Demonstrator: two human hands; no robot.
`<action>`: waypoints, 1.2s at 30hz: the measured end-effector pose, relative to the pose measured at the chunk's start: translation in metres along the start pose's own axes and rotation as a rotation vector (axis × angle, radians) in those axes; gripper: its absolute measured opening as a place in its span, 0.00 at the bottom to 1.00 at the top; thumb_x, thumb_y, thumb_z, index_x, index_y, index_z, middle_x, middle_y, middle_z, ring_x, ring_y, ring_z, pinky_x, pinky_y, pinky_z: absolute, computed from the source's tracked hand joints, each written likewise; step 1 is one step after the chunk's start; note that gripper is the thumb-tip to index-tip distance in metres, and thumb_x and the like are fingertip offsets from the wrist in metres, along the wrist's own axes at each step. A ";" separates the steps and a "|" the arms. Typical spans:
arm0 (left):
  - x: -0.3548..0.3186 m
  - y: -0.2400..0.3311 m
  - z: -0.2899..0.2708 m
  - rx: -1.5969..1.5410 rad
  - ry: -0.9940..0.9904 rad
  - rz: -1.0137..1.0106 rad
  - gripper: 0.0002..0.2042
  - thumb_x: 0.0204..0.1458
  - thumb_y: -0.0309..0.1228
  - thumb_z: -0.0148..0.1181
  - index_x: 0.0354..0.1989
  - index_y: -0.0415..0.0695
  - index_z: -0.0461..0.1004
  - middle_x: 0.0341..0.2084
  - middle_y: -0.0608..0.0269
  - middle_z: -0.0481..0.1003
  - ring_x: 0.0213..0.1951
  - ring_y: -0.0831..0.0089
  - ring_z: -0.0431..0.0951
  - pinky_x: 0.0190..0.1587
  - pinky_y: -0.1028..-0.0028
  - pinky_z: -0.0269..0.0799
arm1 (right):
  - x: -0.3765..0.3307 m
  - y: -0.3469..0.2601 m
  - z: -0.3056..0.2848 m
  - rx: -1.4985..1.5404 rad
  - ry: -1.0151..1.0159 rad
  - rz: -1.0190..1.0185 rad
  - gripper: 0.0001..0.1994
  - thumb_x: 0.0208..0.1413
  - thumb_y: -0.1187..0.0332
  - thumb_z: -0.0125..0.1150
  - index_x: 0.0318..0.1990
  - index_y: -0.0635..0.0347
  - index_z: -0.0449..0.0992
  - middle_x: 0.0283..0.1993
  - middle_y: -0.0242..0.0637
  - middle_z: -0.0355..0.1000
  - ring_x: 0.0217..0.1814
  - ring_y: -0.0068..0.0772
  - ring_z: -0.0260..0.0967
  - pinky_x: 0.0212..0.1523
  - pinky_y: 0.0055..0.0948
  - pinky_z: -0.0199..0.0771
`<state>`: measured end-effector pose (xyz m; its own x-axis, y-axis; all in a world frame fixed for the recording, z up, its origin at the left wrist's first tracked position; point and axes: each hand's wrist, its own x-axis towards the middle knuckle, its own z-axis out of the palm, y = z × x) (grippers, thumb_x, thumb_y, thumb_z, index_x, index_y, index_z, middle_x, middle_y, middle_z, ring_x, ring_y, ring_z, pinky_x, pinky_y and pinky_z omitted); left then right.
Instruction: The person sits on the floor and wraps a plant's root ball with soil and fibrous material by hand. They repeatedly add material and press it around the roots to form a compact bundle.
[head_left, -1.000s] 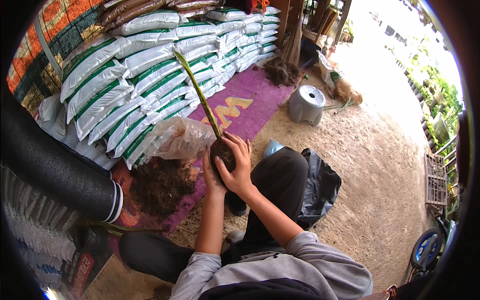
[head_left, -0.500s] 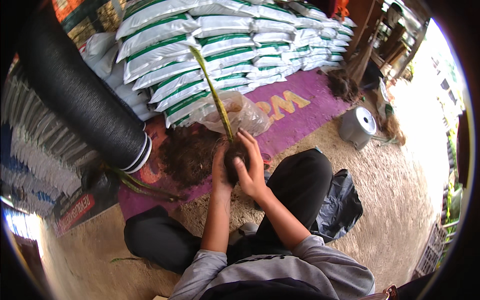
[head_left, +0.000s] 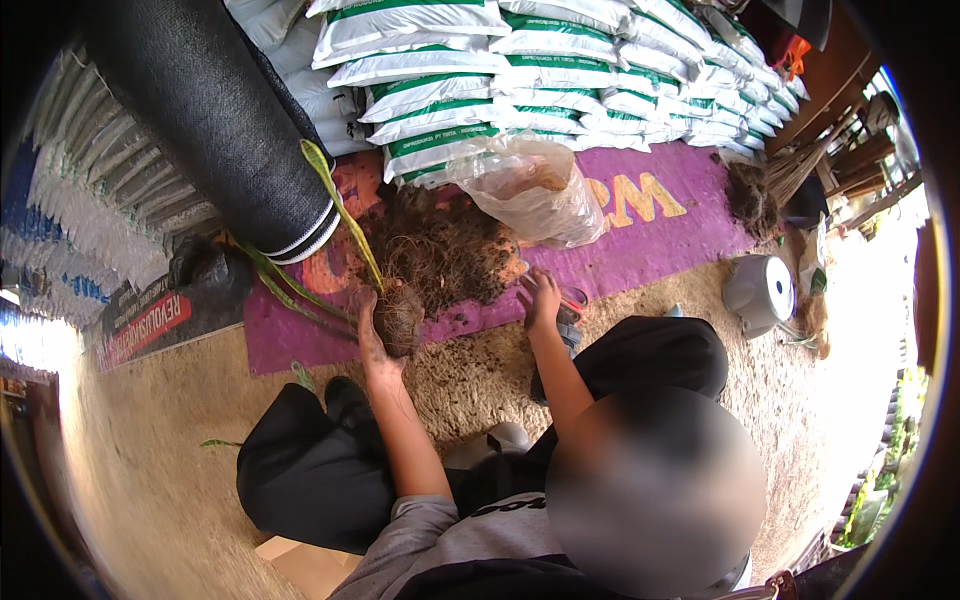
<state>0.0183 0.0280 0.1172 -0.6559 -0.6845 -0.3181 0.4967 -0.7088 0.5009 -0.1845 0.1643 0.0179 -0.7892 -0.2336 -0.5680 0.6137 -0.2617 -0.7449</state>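
**Seedling in hand, stock around it**

Item 1. My left hand (head_left: 375, 345) is clamped around the root ball (head_left: 400, 318) of a seedling (head_left: 345, 215), fingers wrapped round its side and underside. The ball hangs just above the near edge of the purple mat (head_left: 640, 240). I judge it light but crumbly: packed fibre and soil that would shed if squeezed. The single long leaf rising up and away from the hand looks stiff yet easy to snap, so the ball itself, cupped from below, is the place to hold.

Item 2. My right hand (head_left: 540, 298) is off to the right of the seedling, fingers spread and resting on the mat edge, holding nothing that I can make out. Something small and red lies just beside it; I cannot tell what.

Item 3. Just beyond both hands, a loose heap of brown fibre (head_left: 440, 250) on the mat.

Item 4. Beyond the right hand, a clear plastic bag (head_left: 530, 190), slumped, partly filled with brown material.

Item 5. Beyond the left hand, a thick black roll (head_left: 225, 120) with white bands at its end. More long leaves (head_left: 285, 290) lie under it.

Item 6. Farthest back, stacked white sacks (head_left: 500, 70) with green stripes, pillow-shaped, in rows.

Item 7. Far left of the left hand, a dark flat sign (head_left: 150, 320) with red and white lettering, lying on the ground.

Item 8. Far right, a grey round container (head_left: 760, 292).
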 end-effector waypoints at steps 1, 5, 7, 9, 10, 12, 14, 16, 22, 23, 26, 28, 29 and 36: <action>0.002 0.000 -0.002 -0.004 0.039 0.020 0.16 0.53 0.40 0.50 0.41 0.40 0.72 0.32 0.59 0.76 0.31 0.66 0.78 0.36 0.66 0.76 | 0.007 0.016 -0.007 -0.052 0.011 0.003 0.13 0.53 0.64 0.51 0.45 0.54 0.70 0.46 0.30 0.69 0.45 0.28 0.67 0.42 0.34 0.64; 0.004 0.002 0.003 0.006 0.203 0.078 0.16 0.54 0.40 0.50 0.41 0.40 0.72 0.31 0.59 0.76 0.30 0.66 0.78 0.34 0.66 0.76 | 0.033 0.061 -0.007 -0.228 -0.003 0.050 0.12 0.52 0.65 0.50 0.45 0.54 0.71 0.41 0.28 0.71 0.38 0.26 0.69 0.37 0.31 0.66; 0.009 0.003 -0.002 -0.017 0.183 0.058 0.16 0.54 0.40 0.50 0.41 0.39 0.72 0.31 0.58 0.76 0.30 0.66 0.78 0.34 0.66 0.76 | 0.044 0.078 0.007 -0.273 -0.024 0.075 0.11 0.52 0.66 0.51 0.43 0.55 0.72 0.36 0.28 0.72 0.33 0.25 0.69 0.32 0.26 0.66; 0.015 0.004 -0.006 -0.050 0.182 0.035 0.17 0.54 0.41 0.50 0.42 0.39 0.71 0.33 0.58 0.76 0.32 0.65 0.77 0.36 0.65 0.75 | 0.063 0.090 0.023 -0.448 -0.087 -0.012 0.11 0.52 0.66 0.52 0.42 0.57 0.73 0.34 0.29 0.71 0.32 0.24 0.69 0.30 0.24 0.65; 0.018 0.003 -0.007 -0.073 0.191 0.018 0.18 0.53 0.41 0.50 0.42 0.39 0.71 0.34 0.58 0.75 0.34 0.65 0.77 0.37 0.64 0.75 | 0.074 0.093 0.031 -0.533 -0.117 -0.060 0.11 0.52 0.66 0.52 0.41 0.57 0.74 0.33 0.29 0.71 0.31 0.24 0.69 0.30 0.24 0.65; 0.031 -0.004 0.000 -0.095 0.167 -0.019 0.18 0.53 0.42 0.51 0.43 0.39 0.71 0.35 0.57 0.75 0.35 0.64 0.76 0.38 0.64 0.74 | 0.114 0.094 0.043 -0.830 -0.103 -0.365 0.13 0.50 0.66 0.54 0.42 0.61 0.73 0.33 0.40 0.73 0.34 0.38 0.71 0.35 0.31 0.69; 0.036 -0.005 -0.009 -0.103 0.180 0.005 0.19 0.52 0.42 0.51 0.42 0.38 0.71 0.34 0.56 0.75 0.34 0.63 0.76 0.37 0.64 0.74 | 0.120 0.091 0.072 -1.169 -0.153 -0.534 0.15 0.49 0.66 0.55 0.43 0.63 0.73 0.38 0.47 0.72 0.40 0.46 0.71 0.41 0.36 0.70; 0.037 -0.003 -0.035 -0.138 0.140 0.011 0.19 0.52 0.42 0.51 0.42 0.37 0.71 0.33 0.55 0.74 0.34 0.62 0.76 0.36 0.64 0.74 | 0.108 0.079 0.107 -1.355 -0.370 -0.629 0.20 0.48 0.65 0.57 0.49 0.61 0.70 0.52 0.50 0.66 0.54 0.51 0.64 0.52 0.42 0.65; 0.059 -0.012 -0.038 -0.198 0.284 -0.017 0.19 0.52 0.41 0.52 0.42 0.34 0.70 0.32 0.52 0.73 0.33 0.61 0.75 0.36 0.64 0.74 | 0.147 0.062 0.158 -1.721 -0.627 -0.823 0.28 0.49 0.65 0.58 0.60 0.57 0.60 0.59 0.46 0.60 0.61 0.46 0.57 0.57 0.43 0.61; 0.062 -0.014 -0.039 -0.182 0.315 -0.007 0.19 0.51 0.40 0.52 0.42 0.34 0.69 0.33 0.51 0.73 0.33 0.61 0.75 0.36 0.64 0.74 | 0.149 0.065 0.164 -1.765 -0.651 -0.802 0.29 0.50 0.65 0.58 0.60 0.56 0.59 0.59 0.46 0.60 0.60 0.46 0.58 0.57 0.44 0.61; 0.068 -0.019 -0.046 -0.105 0.350 -0.015 0.19 0.51 0.39 0.53 0.43 0.34 0.69 0.34 0.51 0.73 0.33 0.61 0.75 0.36 0.65 0.74 | 0.157 0.071 0.182 -1.837 -0.669 -0.651 0.29 0.50 0.65 0.59 0.60 0.56 0.59 0.59 0.46 0.61 0.58 0.46 0.61 0.55 0.44 0.63; 0.069 -0.018 -0.045 -0.124 0.333 -0.046 0.19 0.51 0.39 0.53 0.43 0.34 0.69 0.34 0.50 0.73 0.34 0.61 0.75 0.36 0.66 0.74 | 0.161 0.075 0.190 -1.874 -0.657 -0.590 0.27 0.50 0.65 0.60 0.59 0.56 0.62 0.57 0.46 0.63 0.56 0.45 0.63 0.54 0.43 0.64; 0.069 -0.017 -0.045 -0.133 0.324 -0.062 0.19 0.51 0.39 0.53 0.43 0.34 0.69 0.34 0.50 0.73 0.34 0.61 0.75 0.36 0.66 0.74 | 0.161 0.076 0.192 -1.899 -0.652 -0.593 0.26 0.49 0.64 0.61 0.57 0.57 0.64 0.56 0.46 0.65 0.55 0.45 0.64 0.53 0.42 0.65; 0.064 -0.018 -0.046 -0.218 0.281 -0.029 0.19 0.51 0.40 0.53 0.42 0.34 0.69 0.34 0.51 0.73 0.34 0.63 0.75 0.36 0.68 0.74 | 0.169 0.079 0.181 -1.398 -0.430 -0.317 0.23 0.45 0.60 0.64 0.48 0.63 0.73 0.46 0.49 0.72 0.51 0.45 0.69 0.49 0.38 0.68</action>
<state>-0.0062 -0.0115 0.0507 -0.5047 -0.6620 -0.5541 0.6095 -0.7278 0.3143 -0.2648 -0.0648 -0.0736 -0.6613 -0.6556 -0.3645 -0.2927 0.6730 -0.6792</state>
